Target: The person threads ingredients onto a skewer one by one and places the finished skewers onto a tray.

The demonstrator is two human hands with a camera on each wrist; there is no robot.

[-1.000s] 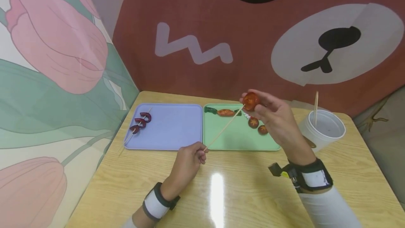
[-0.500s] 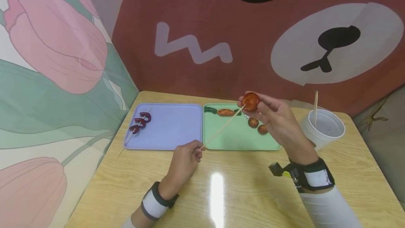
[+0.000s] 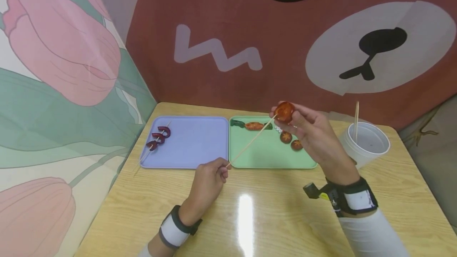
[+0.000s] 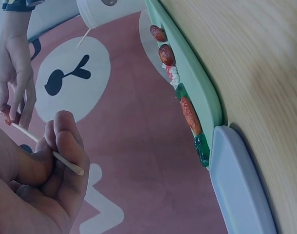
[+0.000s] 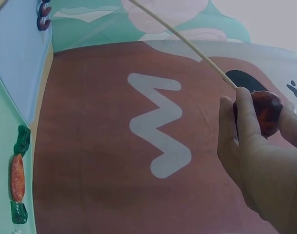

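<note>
Since the earlier frame, the left hand point(image 3: 207, 183) has shifted slightly left, pinching the skewer point(image 3: 252, 140). I see the right hand point(image 3: 315, 135) grasping the round red piece point(image 3: 285, 112) at the skewer's far end, above the worktop point(image 3: 285, 221). For threading, I advise: align centrally; push straight.

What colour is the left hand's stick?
The stick is pale tan, clearest in the head view.

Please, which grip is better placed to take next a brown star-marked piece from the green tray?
Right, probably: the right grip is nearer the two brown pieces, but would first need to release the round red piece. The left grip holds the stick.
</note>
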